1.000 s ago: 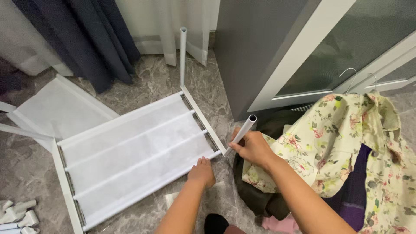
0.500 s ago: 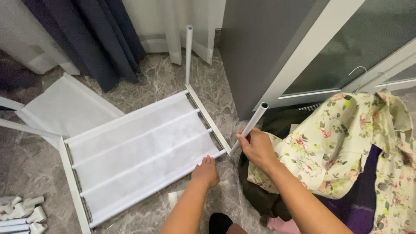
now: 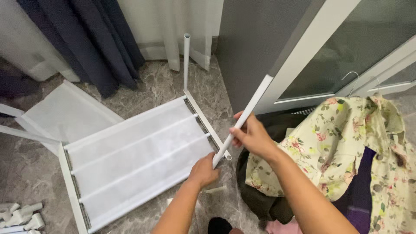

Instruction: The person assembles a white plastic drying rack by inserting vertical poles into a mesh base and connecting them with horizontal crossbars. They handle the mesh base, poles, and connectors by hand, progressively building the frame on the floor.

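Right hand (image 3: 253, 136) has its fingers wrapped around a white tube (image 3: 242, 119), gripping it near the lower part; the tube slants up to the right toward the grey cabinet (image 3: 255, 47). Its lower end sits at the near right corner of the white shelf frame (image 3: 134, 151), just by the left hand (image 3: 203, 171). Left hand rests on that corner with fingers curled down over the frame edge, gripping it as far as can be told. The frame lies flat on the marble floor (image 3: 26, 173), fabric panel stretched between rails. At the frame's far right corner another white tube (image 3: 186, 60) stands upright. A second fabric shelf panel (image 3: 65, 115) lies off the frame's far left corner. White plastic connectors (image 3: 19, 214) sit at the floor's near left. Floral garment (image 3: 342, 147) hangs right of the right forearm.
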